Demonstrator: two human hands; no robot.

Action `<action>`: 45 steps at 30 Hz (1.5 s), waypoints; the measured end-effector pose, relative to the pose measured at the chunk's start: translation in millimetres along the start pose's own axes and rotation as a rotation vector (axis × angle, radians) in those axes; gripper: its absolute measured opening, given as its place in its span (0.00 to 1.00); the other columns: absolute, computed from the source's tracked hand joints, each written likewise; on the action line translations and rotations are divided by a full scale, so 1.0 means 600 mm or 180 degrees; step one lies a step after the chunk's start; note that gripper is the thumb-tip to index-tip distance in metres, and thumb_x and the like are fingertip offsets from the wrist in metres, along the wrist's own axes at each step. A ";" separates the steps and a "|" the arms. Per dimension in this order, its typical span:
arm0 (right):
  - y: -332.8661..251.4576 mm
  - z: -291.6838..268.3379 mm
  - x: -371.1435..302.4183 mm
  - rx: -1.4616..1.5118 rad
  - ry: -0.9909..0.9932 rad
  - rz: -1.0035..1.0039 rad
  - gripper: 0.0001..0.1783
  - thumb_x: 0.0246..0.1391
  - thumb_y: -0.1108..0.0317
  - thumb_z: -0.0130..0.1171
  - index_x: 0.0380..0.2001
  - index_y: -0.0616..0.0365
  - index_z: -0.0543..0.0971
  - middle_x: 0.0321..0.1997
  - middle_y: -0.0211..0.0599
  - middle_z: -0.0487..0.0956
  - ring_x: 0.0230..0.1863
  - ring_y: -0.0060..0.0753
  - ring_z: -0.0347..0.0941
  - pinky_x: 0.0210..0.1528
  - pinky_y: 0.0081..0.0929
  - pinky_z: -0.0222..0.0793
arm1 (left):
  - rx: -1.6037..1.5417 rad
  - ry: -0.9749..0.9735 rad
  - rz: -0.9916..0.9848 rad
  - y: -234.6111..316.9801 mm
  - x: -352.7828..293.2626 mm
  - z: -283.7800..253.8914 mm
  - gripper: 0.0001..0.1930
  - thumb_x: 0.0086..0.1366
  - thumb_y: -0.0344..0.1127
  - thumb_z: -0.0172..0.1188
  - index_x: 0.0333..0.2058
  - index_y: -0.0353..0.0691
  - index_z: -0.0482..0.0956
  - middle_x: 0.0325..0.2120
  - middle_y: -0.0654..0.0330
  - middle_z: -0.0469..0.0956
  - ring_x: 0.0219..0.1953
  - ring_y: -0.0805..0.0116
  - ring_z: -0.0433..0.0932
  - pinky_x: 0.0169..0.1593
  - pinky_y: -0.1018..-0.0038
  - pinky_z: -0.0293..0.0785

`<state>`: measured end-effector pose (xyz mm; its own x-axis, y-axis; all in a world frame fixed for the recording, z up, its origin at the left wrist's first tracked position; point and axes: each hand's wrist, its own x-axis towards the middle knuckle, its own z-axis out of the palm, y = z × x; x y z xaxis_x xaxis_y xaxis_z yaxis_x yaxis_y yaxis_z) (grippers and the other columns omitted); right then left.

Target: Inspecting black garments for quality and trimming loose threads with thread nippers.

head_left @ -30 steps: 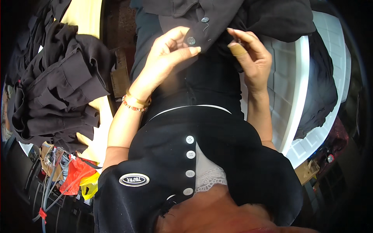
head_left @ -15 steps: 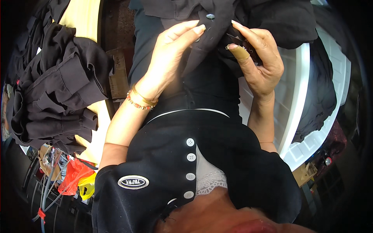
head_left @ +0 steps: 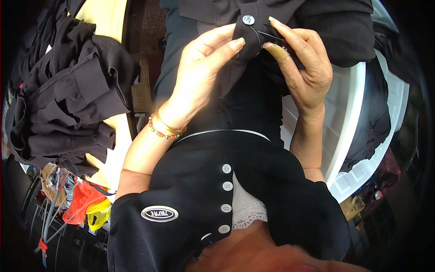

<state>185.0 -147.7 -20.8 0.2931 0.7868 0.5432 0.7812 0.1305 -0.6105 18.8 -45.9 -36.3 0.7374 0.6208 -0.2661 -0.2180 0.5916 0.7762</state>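
Over my lap lies a dark garment [head_left: 204,11], with a round shiny button [head_left: 248,20] on the flap facing up. A loose dark thread [head_left: 256,35] trails below the button. My left hand [head_left: 204,63] pinches the garment's edge between thumb and fingers, just below the button. To the right, my right hand [head_left: 306,63] holds small dark thread snips [head_left: 270,36], partly hidden by the fingers. The snips' tip points left and lies close to the thread; whether they touch cannot be told. Tan tape [head_left: 278,52] wraps my right thumb.
On the left, a heap of dark garments [head_left: 68,99] rests on a pale yellow board [head_left: 106,18]. Red [head_left: 84,201] and yellow plastic bags [head_left: 98,213] hang below it. At right stands a white plastic basin [head_left: 351,113] next to dark cloth [head_left: 371,113]. A cardboard box [head_left: 142,86] stands left of my legs.
The flap has turned so the button faces up more fully. My left hand has shifted slightly right, and the snips' tip now lies beside the thread.
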 end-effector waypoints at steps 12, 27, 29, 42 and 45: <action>0.007 -0.011 0.013 -0.0226 -0.0256 -0.0243 0.20 0.46 0.75 0.70 0.46 0.60 0.84 0.34 0.33 0.78 0.33 0.22 0.72 0.32 0.16 0.66 | 0.0135 -0.0299 0.0471 0.000 0.002 -0.005 0.16 0.66 0.23 0.59 0.52 0.36 0.77 0.43 0.62 0.81 0.45 0.77 0.79 0.53 0.81 0.73; 0.009 -0.015 0.017 -0.0231 -0.0368 -0.0414 0.20 0.46 0.76 0.70 0.46 0.60 0.84 0.34 0.33 0.77 0.31 0.21 0.71 0.31 0.15 0.65 | 0.0488 -0.0196 0.0537 -0.002 0.000 -0.007 0.16 0.66 0.24 0.59 0.52 0.36 0.77 0.44 0.63 0.81 0.45 0.78 0.78 0.54 0.81 0.72; 0.007 -0.014 0.016 -0.0221 -0.0373 -0.0378 0.20 0.46 0.75 0.70 0.46 0.60 0.84 0.34 0.33 0.77 0.31 0.21 0.71 0.31 0.15 0.65 | 0.0731 -0.0157 0.0535 -0.003 -0.001 -0.007 0.16 0.66 0.23 0.59 0.52 0.36 0.77 0.44 0.63 0.81 0.46 0.78 0.78 0.54 0.81 0.72; 0.008 -0.003 0.015 0.0358 -0.0009 0.0184 0.12 0.50 0.74 0.69 0.40 0.58 0.85 0.29 0.31 0.79 0.31 0.22 0.75 0.33 0.16 0.69 | 0.0545 -0.0303 0.0260 0.002 0.002 -0.002 0.16 0.67 0.25 0.58 0.53 0.35 0.76 0.43 0.62 0.81 0.45 0.78 0.77 0.54 0.82 0.72; 0.003 0.000 0.005 0.0850 0.0010 0.0666 0.13 0.51 0.74 0.68 0.42 0.61 0.84 0.33 0.30 0.79 0.33 0.21 0.75 0.35 0.15 0.69 | 0.0398 -0.0413 0.0370 -0.006 0.009 0.006 0.19 0.67 0.24 0.57 0.56 0.34 0.72 0.45 0.60 0.80 0.47 0.77 0.78 0.55 0.81 0.71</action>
<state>187.5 -145.3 -20.3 0.4340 0.8113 0.3917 0.5320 0.1201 -0.8382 25.9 -46.5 -38.5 0.7899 0.6049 -0.1010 -0.2313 0.4464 0.8644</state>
